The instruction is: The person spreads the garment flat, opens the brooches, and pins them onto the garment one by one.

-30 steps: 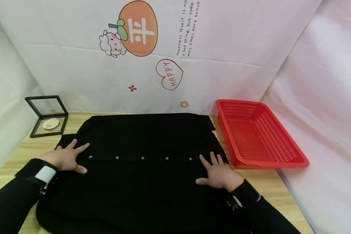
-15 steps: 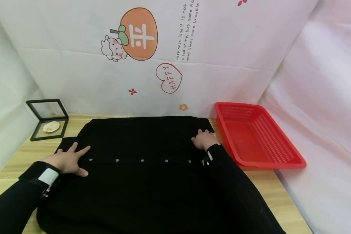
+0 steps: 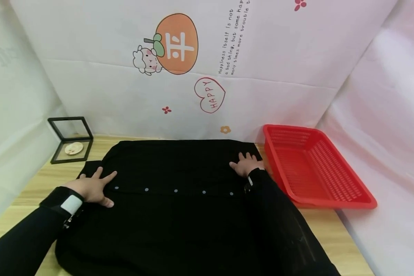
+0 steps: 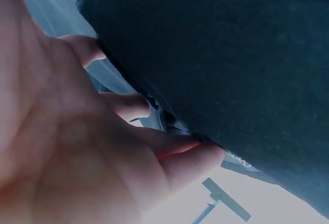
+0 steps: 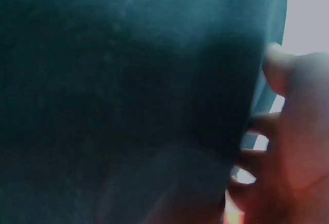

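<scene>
A black buttoned shirt (image 3: 179,226) lies spread flat across the table, its row of small pale buttons (image 3: 176,191) running left to right. My left hand (image 3: 91,188) rests on the shirt's left edge with fingers and thumb spread, near the end button. On the upper right part of the cloth lies my right hand (image 3: 246,165), fingers extended toward the far edge. Dark fabric fills most of both wrist views, with the left fingers (image 4: 190,165) at its border and the blurred right hand (image 5: 303,131) along its right side.
A red plastic basket (image 3: 279,180) stands just right of the shirt. At the back left, an open black-framed clear case (image 3: 87,151) holds a pale round disc (image 3: 74,148). Behind the wooden table (image 3: 24,209) hangs a printed white cloth (image 3: 117,103).
My right hand has moved from beside the right end button up toward the shirt's far right corner, its fingers straightening lately. The left hand has stayed on the left edge. The head view has shifted slightly.
</scene>
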The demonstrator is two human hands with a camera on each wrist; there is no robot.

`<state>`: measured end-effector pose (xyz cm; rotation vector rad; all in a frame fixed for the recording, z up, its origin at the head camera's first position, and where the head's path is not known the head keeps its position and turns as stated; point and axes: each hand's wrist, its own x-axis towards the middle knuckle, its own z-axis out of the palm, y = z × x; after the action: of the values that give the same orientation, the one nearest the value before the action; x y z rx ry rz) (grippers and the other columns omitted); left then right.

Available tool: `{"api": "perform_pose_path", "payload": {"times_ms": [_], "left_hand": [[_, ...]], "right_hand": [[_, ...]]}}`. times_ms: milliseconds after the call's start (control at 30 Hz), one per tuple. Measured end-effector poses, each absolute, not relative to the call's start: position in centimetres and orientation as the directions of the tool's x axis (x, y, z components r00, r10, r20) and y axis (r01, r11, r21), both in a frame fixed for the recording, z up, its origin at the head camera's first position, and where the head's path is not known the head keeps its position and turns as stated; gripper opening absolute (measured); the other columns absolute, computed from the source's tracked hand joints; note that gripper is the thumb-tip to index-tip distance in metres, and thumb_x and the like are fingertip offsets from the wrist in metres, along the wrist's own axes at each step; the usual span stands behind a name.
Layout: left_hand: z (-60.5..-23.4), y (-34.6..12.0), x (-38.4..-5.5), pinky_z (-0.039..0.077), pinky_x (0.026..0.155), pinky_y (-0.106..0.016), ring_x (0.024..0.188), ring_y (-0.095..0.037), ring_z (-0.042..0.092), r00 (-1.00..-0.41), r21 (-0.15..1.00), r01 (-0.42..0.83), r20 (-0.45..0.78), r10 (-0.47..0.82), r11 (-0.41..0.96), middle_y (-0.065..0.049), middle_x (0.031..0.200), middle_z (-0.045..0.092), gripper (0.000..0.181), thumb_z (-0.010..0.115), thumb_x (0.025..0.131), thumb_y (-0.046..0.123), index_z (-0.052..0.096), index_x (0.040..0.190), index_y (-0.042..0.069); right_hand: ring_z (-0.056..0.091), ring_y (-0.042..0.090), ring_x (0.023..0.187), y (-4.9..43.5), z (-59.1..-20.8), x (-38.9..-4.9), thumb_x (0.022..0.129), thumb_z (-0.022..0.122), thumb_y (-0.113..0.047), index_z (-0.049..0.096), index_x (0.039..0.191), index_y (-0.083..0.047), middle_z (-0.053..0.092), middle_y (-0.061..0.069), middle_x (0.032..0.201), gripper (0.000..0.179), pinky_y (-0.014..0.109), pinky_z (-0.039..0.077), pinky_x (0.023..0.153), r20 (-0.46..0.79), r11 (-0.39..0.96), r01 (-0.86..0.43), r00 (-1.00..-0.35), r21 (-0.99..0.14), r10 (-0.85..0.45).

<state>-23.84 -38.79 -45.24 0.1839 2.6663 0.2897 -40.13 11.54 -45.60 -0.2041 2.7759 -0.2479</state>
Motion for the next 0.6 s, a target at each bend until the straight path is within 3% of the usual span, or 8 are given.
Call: {"api": "perform_pose_path", "payload": {"times_ms": [133, 233, 400, 600], "left_hand": [[-45.6, -37.8, -24.6, 0.017, 0.098, -0.079, 0.123, -0.077, 0.009, -0.886, 0.232, 0.073, -0.431, 0.17, 0.97, -0.046, 0.15, 0.002, 0.116, 0.076, 0.073, 0.062, 0.023, 0.157, 0.002], [-45.9, -37.5, -25.1, 0.02, 0.095, -0.081, 0.121, -0.079, 0.009, -0.885, 0.228, 0.056, -0.439, 0.154, 0.972, -0.043, 0.152, 0.001, 0.117, 0.076, 0.072, 0.064, 0.022, 0.158, 0.006], [-46.0, -38.0, -25.3, 0.019, 0.094, -0.082, 0.121, -0.079, 0.008, -0.884, 0.219, 0.032, -0.449, 0.129, 0.975, -0.043, 0.152, 0.0, 0.118, 0.076, 0.071, 0.064, 0.021, 0.158, 0.007], [-45.8, -38.7, -25.3, 0.019, 0.095, -0.081, 0.122, -0.079, 0.008, -0.89, 0.24, 0.024, -0.436, 0.13, 0.971, -0.042, 0.152, -0.001, 0.119, 0.076, 0.069, 0.066, 0.022, 0.158, 0.008]], "right_hand": [[-0.006, 0.049, 0.145, 13.1, -46.0, -39.3, 0.106, 0.033, -0.055, 0.006, 0.16, -0.004, -0.005, 0.026, 0.162, 0.079, 0.066, -0.001, 0.112, -0.405, 0.968, -0.044, -0.903, -0.248, -0.145], [-0.008, 0.049, 0.145, 13.5, -45.9, -38.5, 0.107, 0.032, -0.052, 0.007, 0.16, -0.004, -0.006, 0.027, 0.161, 0.076, 0.067, -0.002, 0.111, -0.399, 0.968, -0.022, -0.909, -0.25, -0.124], [-0.007, 0.052, 0.144, 10.2, -44.8, -37.0, 0.107, 0.034, -0.051, 0.011, 0.161, -0.01, -0.005, 0.027, 0.162, 0.071, 0.072, -0.001, 0.108, -0.365, 0.979, -0.066, -0.921, -0.191, -0.134], [0.004, 0.067, 0.135, 6.8, -44.2, -35.2, 0.1, 0.036, -0.065, 0.012, 0.162, -0.017, 0.001, 0.034, 0.159, 0.081, 0.079, 0.007, 0.103, -0.449, 0.992, -0.041, -0.889, -0.12, -0.091]]}}
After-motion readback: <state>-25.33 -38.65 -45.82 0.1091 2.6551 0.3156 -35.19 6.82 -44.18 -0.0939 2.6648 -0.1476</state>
